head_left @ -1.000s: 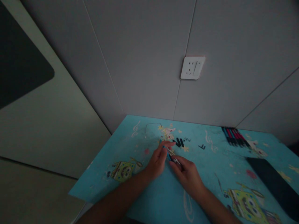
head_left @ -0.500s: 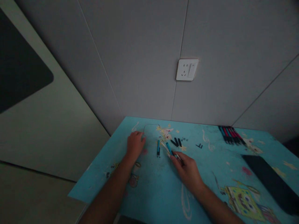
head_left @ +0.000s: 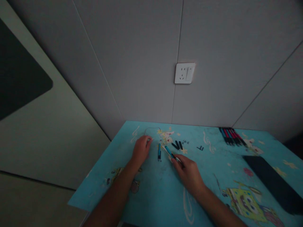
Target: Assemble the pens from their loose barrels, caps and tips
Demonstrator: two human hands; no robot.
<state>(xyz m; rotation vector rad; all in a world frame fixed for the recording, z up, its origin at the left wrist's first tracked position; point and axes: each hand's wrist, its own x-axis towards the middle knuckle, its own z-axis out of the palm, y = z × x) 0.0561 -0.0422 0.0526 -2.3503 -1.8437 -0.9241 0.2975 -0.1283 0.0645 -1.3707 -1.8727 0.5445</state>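
My right hand is closed around a blue-and-black pen barrel, with a thin pale rod lying alongside it. To the left, my left hand has thumb and forefinger pinched together; a small pale tip shows at the fingers, too small to name. Between the hands lies another blue pen barrel on the patterned blue table. Just behind my right hand are several short black tubes, possibly pen grips. Small dark pieces lie farther right.
A row of red, blue and black pens lies at the back right near the wall. A flat dark mat rests on the right side of the table. On the wall is a white socket. A pale panel stands left of the table.
My left hand has moved slightly right, towards the pen parts, and a small pale tip now shows at its fingers. My right hand keeps hold of the blue barrel. The view has shifted slightly.
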